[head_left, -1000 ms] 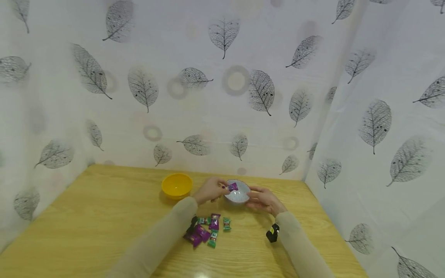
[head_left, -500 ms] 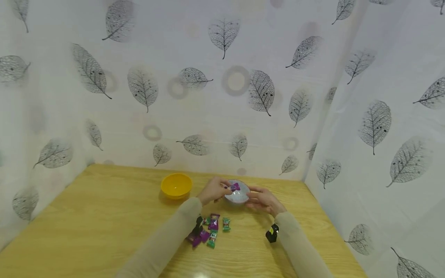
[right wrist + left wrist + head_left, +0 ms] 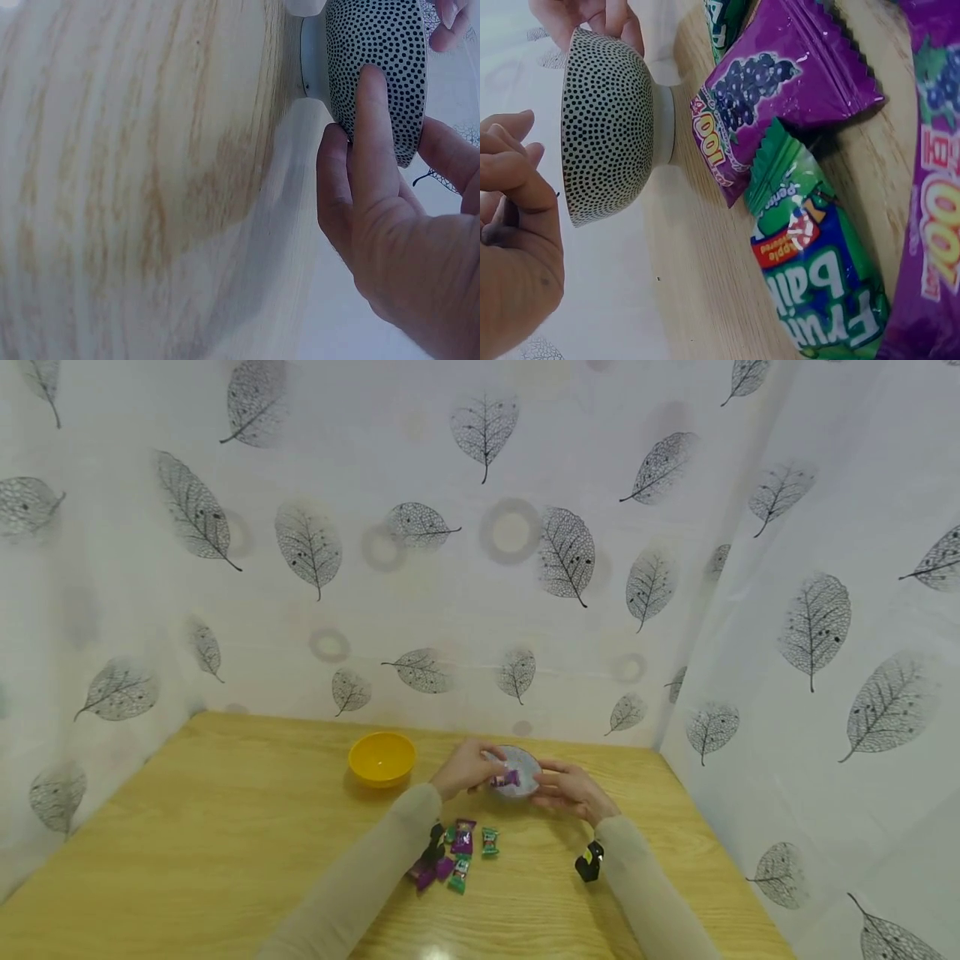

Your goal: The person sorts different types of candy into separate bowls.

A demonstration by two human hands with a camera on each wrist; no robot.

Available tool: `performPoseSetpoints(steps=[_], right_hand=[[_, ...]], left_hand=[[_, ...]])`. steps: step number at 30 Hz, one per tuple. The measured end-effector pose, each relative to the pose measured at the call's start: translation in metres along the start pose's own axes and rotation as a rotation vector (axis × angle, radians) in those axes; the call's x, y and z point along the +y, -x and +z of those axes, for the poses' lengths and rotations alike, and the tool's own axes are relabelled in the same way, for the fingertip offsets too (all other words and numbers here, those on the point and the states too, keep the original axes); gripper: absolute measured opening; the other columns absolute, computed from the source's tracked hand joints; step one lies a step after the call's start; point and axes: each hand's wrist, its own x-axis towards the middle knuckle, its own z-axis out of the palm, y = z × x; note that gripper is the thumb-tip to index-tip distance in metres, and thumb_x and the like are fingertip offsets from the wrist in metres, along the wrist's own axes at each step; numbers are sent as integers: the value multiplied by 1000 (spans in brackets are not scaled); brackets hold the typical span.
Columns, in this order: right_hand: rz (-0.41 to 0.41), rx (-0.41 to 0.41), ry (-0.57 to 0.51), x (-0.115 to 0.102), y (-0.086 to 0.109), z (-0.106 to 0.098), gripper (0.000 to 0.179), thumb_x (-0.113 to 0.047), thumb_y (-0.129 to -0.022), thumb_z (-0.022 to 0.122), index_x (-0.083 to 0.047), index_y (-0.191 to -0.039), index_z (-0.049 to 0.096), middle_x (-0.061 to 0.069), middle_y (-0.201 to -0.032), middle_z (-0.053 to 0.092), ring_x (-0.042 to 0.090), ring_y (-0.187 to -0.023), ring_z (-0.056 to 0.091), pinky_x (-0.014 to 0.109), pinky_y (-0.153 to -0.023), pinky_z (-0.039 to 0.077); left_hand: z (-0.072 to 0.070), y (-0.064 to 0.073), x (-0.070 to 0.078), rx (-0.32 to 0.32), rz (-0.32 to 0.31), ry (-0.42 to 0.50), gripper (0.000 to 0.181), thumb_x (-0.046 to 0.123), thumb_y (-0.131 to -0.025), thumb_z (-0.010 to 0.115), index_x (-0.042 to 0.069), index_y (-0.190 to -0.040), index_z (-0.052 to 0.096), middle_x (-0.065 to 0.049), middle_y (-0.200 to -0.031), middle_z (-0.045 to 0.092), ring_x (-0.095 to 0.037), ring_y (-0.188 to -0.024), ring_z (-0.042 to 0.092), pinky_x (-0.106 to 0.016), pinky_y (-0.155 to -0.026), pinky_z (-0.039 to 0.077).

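Observation:
The dotted bowl [image 3: 607,127] stands upright on the table, its pale inside facing up in the head view. My right hand [image 3: 572,790] holds it from the right, fingers [image 3: 375,135] along the outer wall and thumb at the rim. My left hand [image 3: 467,768] is over the bowl's left rim, its fingers loosely bent. A purple-wrapped candy [image 3: 506,778] lies inside the bowl just beyond those fingertips. In the left wrist view no candy shows between the left fingers; the bowl's inside is hidden there.
An orange-yellow bowl [image 3: 382,760] stands left of the left hand. Several candies lie nearer on the table, among them a purple one [image 3: 464,837] and a green one [image 3: 490,841]; the left forearm partly covers some. Leaf-patterned cloth [image 3: 420,593] hangs behind the table.
The purple candy, pinched above the dotted bowl earlier, has dropped lower into it and left the left fingers. The left hand moved slightly right. The right hand kept its place at the bowl.

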Motion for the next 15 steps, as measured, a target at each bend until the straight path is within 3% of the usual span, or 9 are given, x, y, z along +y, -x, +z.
performPoseSetpoints(steps=[5,9,15], right_hand=[[-13,-18,-23,3,1,-2,54,-5,-99,53,4,-148,34,31,-136,51,35,-111,65,39,-91,57],[-10,-14,-23,4,2,-2,53,-5,-99,54,2,-148,36,29,-135,53,32,-106,68,38,-91,57],[-2,-15,-24,2,1,-3,54,-7,-98,56,1,-149,37,29,-139,49,32,-110,66,37,-91,56]], left_hand=[[0,5,1,-20,41,38,26,13,-91,67,-2,-112,67,-6,-53,54,-11,-37,40,-25,-37,37],[-8,12,1,-55,63,93,23,12,-93,65,-5,-109,67,-8,-54,53,-9,-38,38,-24,-37,35],[-25,19,1,-143,73,60,25,17,-92,67,-3,-106,69,-5,-59,56,-8,-39,39,-19,-37,34]])
